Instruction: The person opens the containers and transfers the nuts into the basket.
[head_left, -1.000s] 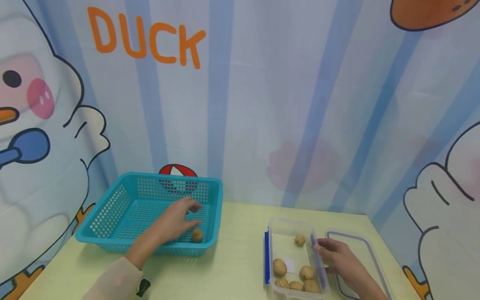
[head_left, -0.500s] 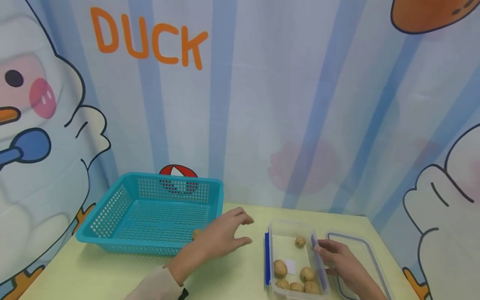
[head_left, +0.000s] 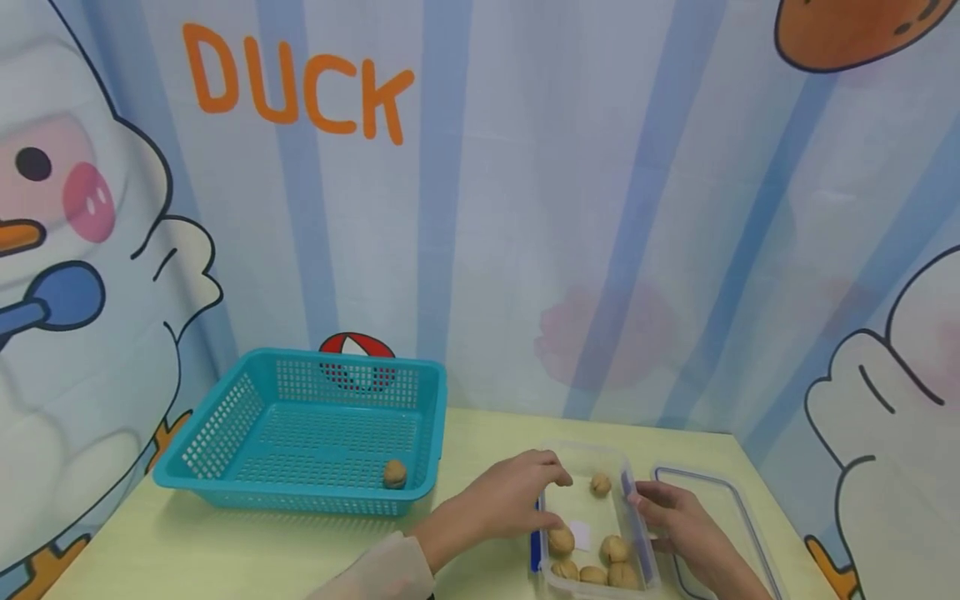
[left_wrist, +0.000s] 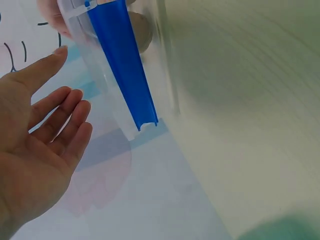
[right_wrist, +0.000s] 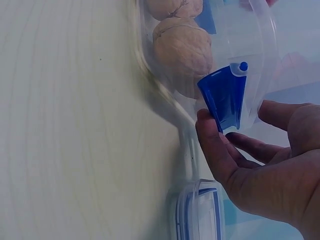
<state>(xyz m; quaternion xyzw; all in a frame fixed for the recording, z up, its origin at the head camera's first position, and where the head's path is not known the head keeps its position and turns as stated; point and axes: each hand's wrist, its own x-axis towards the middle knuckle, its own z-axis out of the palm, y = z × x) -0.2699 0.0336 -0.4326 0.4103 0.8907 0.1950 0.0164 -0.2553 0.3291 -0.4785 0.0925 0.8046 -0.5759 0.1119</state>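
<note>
A clear plastic food container [head_left: 551, 587] with blue side clips holds several walnuts [head_left: 561, 542], most at its near end. My left hand [head_left: 517, 496] reaches over the container's left wall, thumb and fingers spread and curved; its thumb is by the walnut at the near left. In the left wrist view that hand [left_wrist: 45, 135] holds nothing, beside the blue clip [left_wrist: 122, 55]. My right hand [head_left: 686, 529] holds the container's right side. The right wrist view shows its fingers around the right blue clip [right_wrist: 225, 97], close to two walnuts [right_wrist: 182, 52] behind the clear wall.
A turquoise mesh basket [head_left: 300, 496] stands at the left with one walnut [head_left: 394, 473] in its near right corner. To the right of the container the clear lid [head_left: 723, 492] lies on the pale table [head_left: 480, 442]. Behind hangs a printed duck curtain [head_left: 510, 208].
My left hand has moved right, from over the basket to the container's left side, uncovering the walnut in the basket. My right hand stays at the container.
</note>
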